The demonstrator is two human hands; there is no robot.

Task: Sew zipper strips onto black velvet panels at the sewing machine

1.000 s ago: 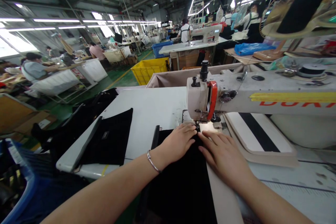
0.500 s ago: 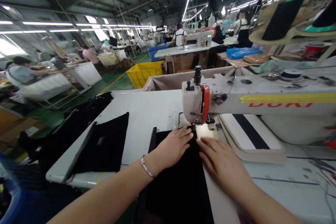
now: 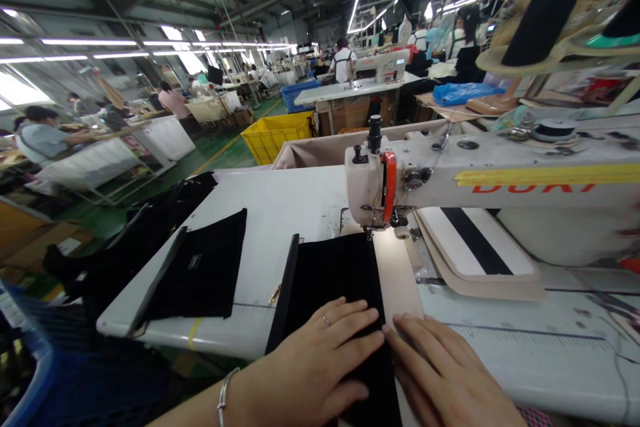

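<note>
A black fabric panel [image 3: 333, 273] lies on the white sewing table [image 3: 290, 207], its far edge under the needle of the white sewing machine [image 3: 380, 180]. My left hand [image 3: 320, 360] rests flat on the near part of the panel, fingers stretched out, a ring on one finger and a bracelet on the wrist. My right hand [image 3: 445, 373] lies flat beside it at the panel's right edge, fingers extended. Neither hand holds anything.
A second black piece [image 3: 203, 273] lies to the left on the table, more dark fabric [image 3: 150, 227] hanging past the left edge. A striped board [image 3: 475, 253] sits right of the needle. A blue crate [image 3: 30, 373] stands low left. Other people work at distant tables.
Both hands have slid back toward me along the black panel, away from the needle. More of the panel now shows between my hands and the machine.
</note>
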